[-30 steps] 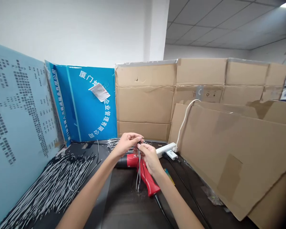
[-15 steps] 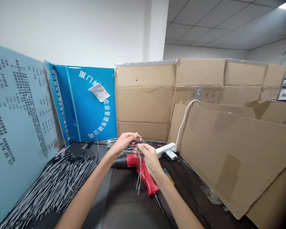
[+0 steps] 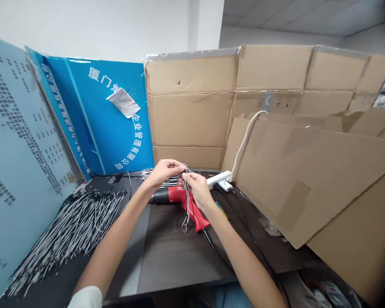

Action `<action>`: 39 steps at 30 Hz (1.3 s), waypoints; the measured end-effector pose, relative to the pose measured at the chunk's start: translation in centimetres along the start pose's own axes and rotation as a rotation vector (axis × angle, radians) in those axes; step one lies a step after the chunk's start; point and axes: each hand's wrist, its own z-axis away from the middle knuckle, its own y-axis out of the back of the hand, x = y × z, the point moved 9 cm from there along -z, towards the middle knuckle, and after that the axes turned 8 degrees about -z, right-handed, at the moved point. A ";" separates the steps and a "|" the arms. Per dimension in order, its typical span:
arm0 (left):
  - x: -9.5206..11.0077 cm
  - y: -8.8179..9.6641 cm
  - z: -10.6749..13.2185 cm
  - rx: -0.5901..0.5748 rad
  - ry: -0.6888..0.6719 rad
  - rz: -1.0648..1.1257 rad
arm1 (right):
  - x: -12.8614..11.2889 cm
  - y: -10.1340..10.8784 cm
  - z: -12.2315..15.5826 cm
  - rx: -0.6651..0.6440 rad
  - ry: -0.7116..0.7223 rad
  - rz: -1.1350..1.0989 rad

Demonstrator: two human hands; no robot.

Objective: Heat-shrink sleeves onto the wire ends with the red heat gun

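Head view: one cardboard partition [image 3: 189, 119] runs across the middle and upper right of the frame, with at least two loose cardboard sheets [image 3: 272, 167] leaning at the right. One dark table [image 3: 170, 261] fills the lower middle. One pale printed board [image 3: 13, 128] stands at the left edge, next to one blue panel [image 3: 93, 115] with white lettering. Two piles of black and white wires lie on the table: a large heap [image 3: 80, 222] at lower left and a smaller pile [image 3: 146, 173] behind the hands, each too dense to count. One red and black heat gun [image 3: 176, 194] lies just below the hands at centre; one white power strip [image 3: 220, 179] sits to its right. Both hands meet at centre: the left hand [image 3: 163, 173] pinches the top of one small wire bundle [image 3: 187, 201], and the right hand [image 3: 197, 188] pinches it just below. The bundle hangs from between their fingertips, in front of the heat gun; several strands show, the exact number unclear.
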 end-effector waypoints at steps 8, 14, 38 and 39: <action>-0.2 -0.2 0.1 0.048 0.022 0.039 | 0.2 0.1 0.0 -0.026 0.031 0.022; -0.2 0.0 0.1 0.076 -0.016 0.005 | 0.0 -0.1 0.1 -0.030 0.020 0.014; 0.5 -0.1 0.3 0.068 -0.077 0.020 | 0.1 0.1 0.4 -0.022 0.022 0.001; 0.3 0.1 0.3 0.091 -0.048 0.036 | 0.1 0.1 0.4 -0.015 0.018 0.007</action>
